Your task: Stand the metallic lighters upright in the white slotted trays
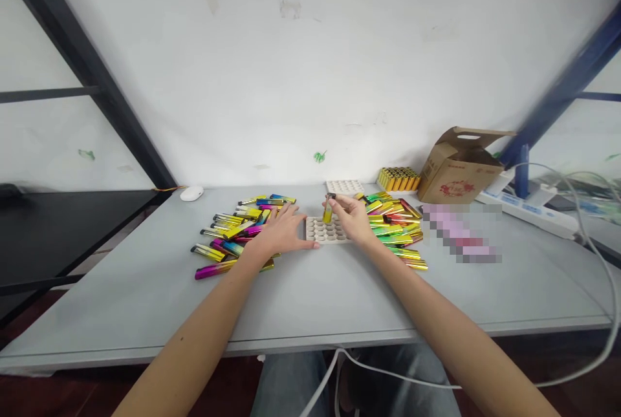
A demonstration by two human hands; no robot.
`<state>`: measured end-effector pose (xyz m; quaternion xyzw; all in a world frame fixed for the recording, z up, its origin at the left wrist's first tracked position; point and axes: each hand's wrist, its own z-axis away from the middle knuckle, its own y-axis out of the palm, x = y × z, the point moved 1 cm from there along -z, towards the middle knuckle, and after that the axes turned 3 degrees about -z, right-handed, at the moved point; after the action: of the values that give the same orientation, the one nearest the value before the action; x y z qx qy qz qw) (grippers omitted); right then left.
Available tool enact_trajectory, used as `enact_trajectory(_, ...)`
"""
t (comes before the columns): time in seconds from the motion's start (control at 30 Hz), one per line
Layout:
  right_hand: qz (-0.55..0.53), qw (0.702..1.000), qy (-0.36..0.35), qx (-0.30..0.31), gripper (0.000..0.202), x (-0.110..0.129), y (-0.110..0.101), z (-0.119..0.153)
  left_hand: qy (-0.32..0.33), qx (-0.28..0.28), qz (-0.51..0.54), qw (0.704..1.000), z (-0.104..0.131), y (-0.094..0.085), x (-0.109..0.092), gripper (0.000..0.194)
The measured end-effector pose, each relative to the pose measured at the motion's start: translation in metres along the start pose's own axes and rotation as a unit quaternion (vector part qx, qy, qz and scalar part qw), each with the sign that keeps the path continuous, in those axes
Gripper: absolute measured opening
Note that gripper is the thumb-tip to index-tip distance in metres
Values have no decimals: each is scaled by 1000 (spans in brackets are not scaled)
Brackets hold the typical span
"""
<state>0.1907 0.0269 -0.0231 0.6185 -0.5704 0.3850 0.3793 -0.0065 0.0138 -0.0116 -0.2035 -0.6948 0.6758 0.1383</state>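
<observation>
Head view: right hand [353, 218] fingers pinch yellow lighter [328, 210] upright over holed tray [324, 231]; left hand [281, 231] fingers spread flat, touching tray edge and lighter pile [233, 233].

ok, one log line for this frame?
right hand: holds yellow lighter upright over tray | left hand: flat beside tray, on lighter pile

You held yellow lighter [328, 209] upright (metal cap on top) over white holed tray [324, 232]; tray lay flat on table between colourful lighter piles.
</observation>
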Motion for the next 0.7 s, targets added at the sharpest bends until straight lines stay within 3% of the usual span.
enact_trajectory(0.27, -39, 999, 9, 12, 33, -16, 24, -18, 1, -23, 7, 1000, -1, 3, -1, 85)
enact_trajectory(0.43, 56, 997, -30, 38, 25, -12, 27, -12, 10, -39, 10, 999, -1, 4, -1, 77)
enact_trajectory(0.63, 173, 978, -60, 97, 20, -6, 26, -7, 10, -60, 34, 998, -2, -3, 8, 81)
enact_trajectory(0.7, 217, 970, -55, 92, 21, -6, 23, -6, -18, -90, 40, 995, -3, -10, 14, 68)
